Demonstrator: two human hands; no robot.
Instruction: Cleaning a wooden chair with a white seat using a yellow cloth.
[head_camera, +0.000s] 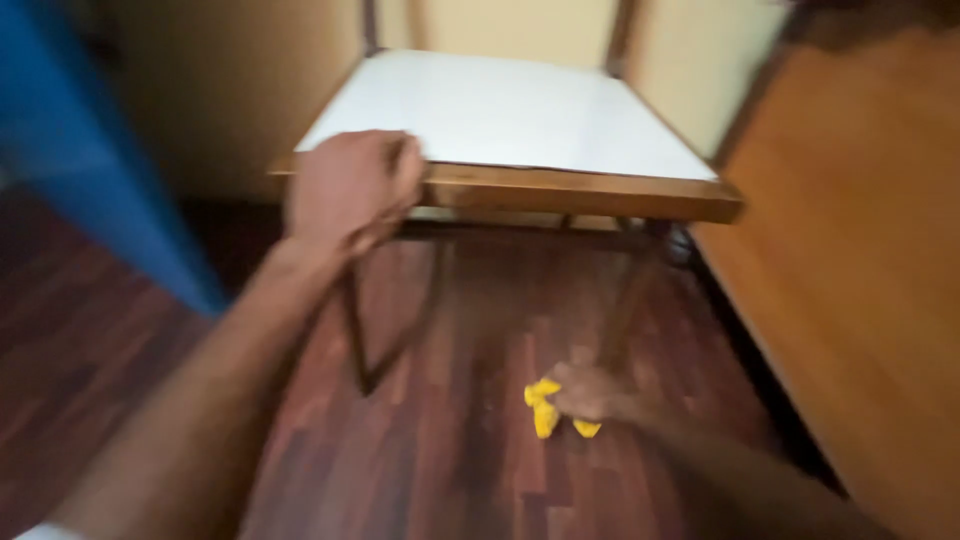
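Note:
My left hand (350, 185) grips the front left corner of a small table (600, 195) with a white top and a wooden frame. Its fingers curl over the wooden edge. My right hand (590, 392) reaches down under the table to the dark wooden floor and closes on a crumpled yellow cloth (543, 405), right beside the front right table leg (628, 310). The picture is blurred by motion.
A wooden panel or door (860, 260) stands along the right. A blue surface (80, 150) rises at the left. Pale walls close in behind the table. The floor (440, 440) is dark reddish wood planks.

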